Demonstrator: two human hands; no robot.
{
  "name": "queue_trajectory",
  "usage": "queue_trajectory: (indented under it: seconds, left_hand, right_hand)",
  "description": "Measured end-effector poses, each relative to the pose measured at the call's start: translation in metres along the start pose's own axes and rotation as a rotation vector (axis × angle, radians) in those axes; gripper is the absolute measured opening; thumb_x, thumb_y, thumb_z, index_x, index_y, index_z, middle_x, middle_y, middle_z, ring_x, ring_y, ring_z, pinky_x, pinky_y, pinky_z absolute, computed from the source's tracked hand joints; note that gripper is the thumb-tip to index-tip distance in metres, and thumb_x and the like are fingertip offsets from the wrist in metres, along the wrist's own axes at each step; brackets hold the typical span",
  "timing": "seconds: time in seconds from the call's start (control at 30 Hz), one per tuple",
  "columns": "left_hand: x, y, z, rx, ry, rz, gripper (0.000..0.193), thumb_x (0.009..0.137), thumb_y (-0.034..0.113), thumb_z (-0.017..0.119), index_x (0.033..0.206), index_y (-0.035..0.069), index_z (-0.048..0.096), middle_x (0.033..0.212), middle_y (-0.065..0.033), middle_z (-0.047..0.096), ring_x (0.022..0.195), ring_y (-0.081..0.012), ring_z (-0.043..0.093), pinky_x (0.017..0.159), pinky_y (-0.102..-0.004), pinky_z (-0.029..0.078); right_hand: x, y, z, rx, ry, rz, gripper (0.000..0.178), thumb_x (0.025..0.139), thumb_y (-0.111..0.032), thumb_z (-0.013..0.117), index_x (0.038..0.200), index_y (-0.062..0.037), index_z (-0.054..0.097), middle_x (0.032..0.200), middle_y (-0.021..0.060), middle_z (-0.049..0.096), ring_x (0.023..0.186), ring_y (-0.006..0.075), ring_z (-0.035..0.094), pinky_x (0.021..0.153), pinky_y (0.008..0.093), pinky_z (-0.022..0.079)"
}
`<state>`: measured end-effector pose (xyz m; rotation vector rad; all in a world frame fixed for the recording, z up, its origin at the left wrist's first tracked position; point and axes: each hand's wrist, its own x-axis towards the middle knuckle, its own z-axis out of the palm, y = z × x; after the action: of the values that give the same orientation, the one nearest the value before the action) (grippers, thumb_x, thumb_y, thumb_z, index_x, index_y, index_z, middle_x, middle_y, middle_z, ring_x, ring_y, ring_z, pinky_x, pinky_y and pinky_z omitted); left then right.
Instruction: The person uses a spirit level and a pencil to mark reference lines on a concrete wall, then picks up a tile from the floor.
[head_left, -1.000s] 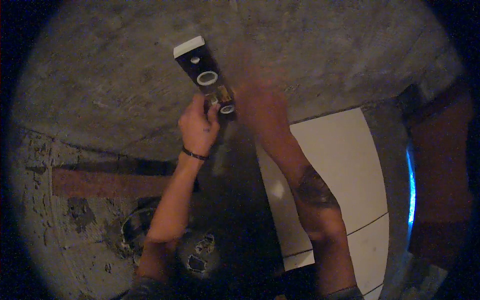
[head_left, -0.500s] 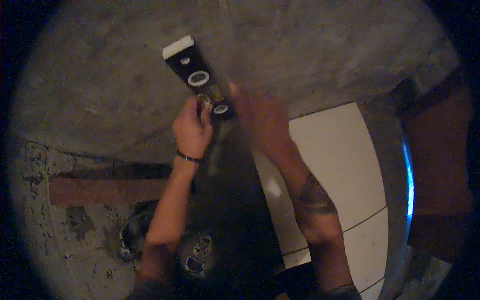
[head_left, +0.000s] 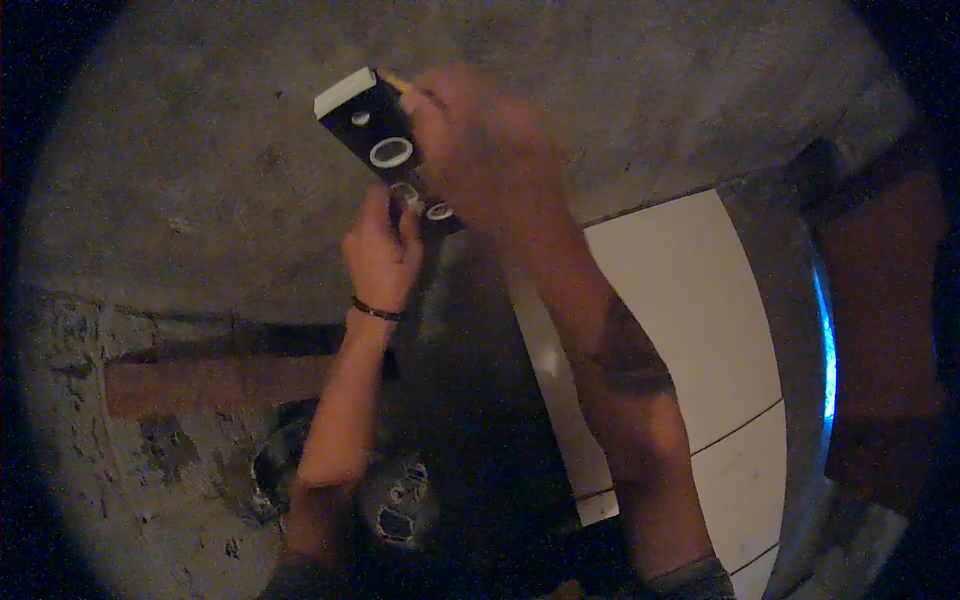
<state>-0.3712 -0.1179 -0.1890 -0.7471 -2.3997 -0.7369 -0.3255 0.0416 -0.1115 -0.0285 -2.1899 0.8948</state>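
A short black bar like a spirit level (head_left: pixel 353 139), with a white end and round white-ringed openings, is held tilted against the rough grey wall. My left hand (head_left: pixel 384 250) grips its lower part, thumb over the face. At the upper right edge of the level is my right hand (head_left: pixel 485 150), blurred, its fingers closed. A thin yellow stick (head_left: pixel 394 82), pencil-like, pokes out from these fingers next to the white end. The right hand covers the level's right side.
White tiles (head_left: pixel 680 310) with dark joints lie under my right forearm. A reddish-brown board (head_left: pixel 220 385) is at the left, above a patchy, stained surface (head_left: pixel 150 480). At the far right stand a brown panel (head_left: pixel 880 330) and a curved bright blue strip (head_left: pixel 828 350).
My right hand has moved up along the level's right edge toward its white end, and the yellow stick now shows there. The left hand keeps its hold; the level has shifted slightly.
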Motion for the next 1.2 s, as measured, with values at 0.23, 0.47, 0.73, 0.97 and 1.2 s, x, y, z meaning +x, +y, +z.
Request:
queue_trajectory:
  seconds: [0.23,0.47,0.73,0.97,1.2]
  left_hand:
    - [-0.003,0.007,0.007,-0.036,0.04,-0.018,0.023,0.08,0.012,0.066,0.1,0.005,0.055,0.081,-0.0171,0.065,0.074,-0.0383,0.062,0.062,-0.0448,0.048]
    - [-0.003,0.006,0.008,-0.036,0.031,0.033,0.02,0.081,0.013,0.066,0.095,0.005,0.054,0.08,-0.0174,0.064,0.074,-0.0392,0.062,0.062,-0.0457,0.048]
    - [-0.009,0.003,0.006,0.016,-0.01,0.006,0.021,0.082,0.015,0.066,0.096,0.005,0.054,0.079,-0.0171,0.064,0.072,-0.0396,0.061,0.061,-0.0463,0.048]
    - [-0.01,0.019,0.008,-0.055,0.012,0.01,0.02,0.085,0.017,0.064,0.098,0.005,0.056,0.079,-0.0164,0.065,0.073,-0.0385,0.062,0.062,-0.0453,0.048]
    - [-0.014,-0.002,0.006,-0.046,-0.01,0.002,0.024,0.085,0.019,0.065,0.101,0.003,0.056,0.083,-0.0162,0.067,0.074,-0.0339,0.065,0.066,-0.0408,0.05]
  right_hand:
    - [-0.044,0.028,0.006,0.012,-0.025,0.12,0.021,0.092,-0.027,0.049,0.096,-0.0099,0.062,0.088,0.0142,0.064,0.075,0.0374,0.062,0.065,0.0474,0.049]
    - [-0.002,-0.004,-0.013,-0.163,-0.193,0.109,0.023,0.092,-0.026,0.047,0.099,-0.0088,0.061,0.091,0.0154,0.064,0.082,0.0369,0.062,0.068,0.0492,0.05]
    - [-0.018,0.004,-0.001,-0.162,0.018,-0.18,0.029,0.092,-0.021,0.044,0.115,-0.0116,0.059,0.105,0.0102,0.063,0.09,0.0352,0.061,0.081,0.0483,0.048]
    - [-0.169,0.129,0.125,0.22,-0.202,0.535,0.036,0.091,-0.026,0.052,0.122,-0.008,0.05,0.114,0.0166,0.056,0.103,0.0298,0.057,0.086,0.0434,0.047]
    - [-0.155,0.05,0.127,1.481,0.343,0.94,0.041,0.095,-0.037,0.054,0.12,-0.0066,0.044,0.121,0.0125,0.048,0.105,0.0292,0.054,0.084,0.0418,0.052]
